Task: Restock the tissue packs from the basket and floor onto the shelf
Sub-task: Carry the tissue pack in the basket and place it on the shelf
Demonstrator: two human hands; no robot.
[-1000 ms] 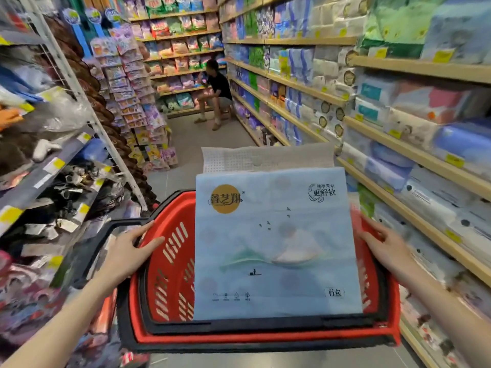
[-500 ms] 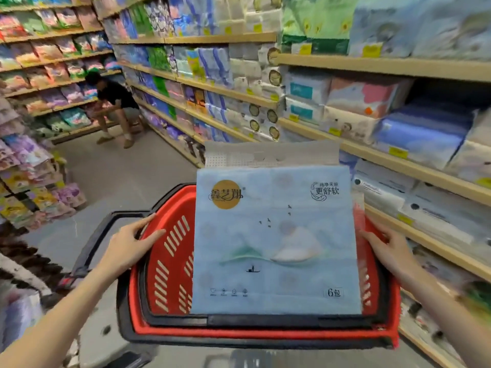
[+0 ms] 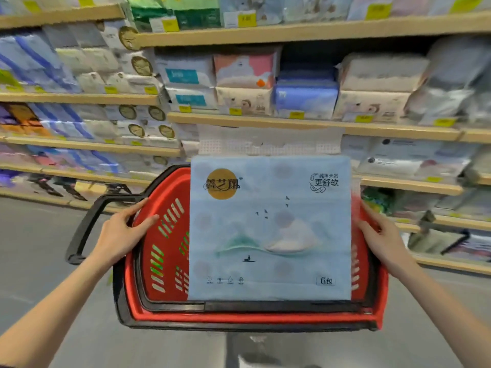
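A red basket (image 3: 164,251) with black rim and handles hangs in front of me, carried by both hands. My left hand (image 3: 121,232) grips its left rim, thumb on top and fingers inside. My right hand (image 3: 380,240) grips the right rim. A large pale blue tissue pack (image 3: 268,229) with a gold round logo and a white perforated top flap lies in the basket and covers most of it. The wooden shelf (image 3: 313,124) stacked with tissue packs stands straight ahead, beyond the basket.
A black basket handle (image 3: 87,224) sticks out to the left. Several shelf tiers with yellow price tags run left to right, filled with tissue packs. A dark gap (image 3: 305,53) shows above the blue packs on the middle tier. Grey floor (image 3: 39,256) lies below.
My view has swung right from along the aisle to face the shelf head-on. The crouching person has left the view. Both hands keep the same hold on the basket.
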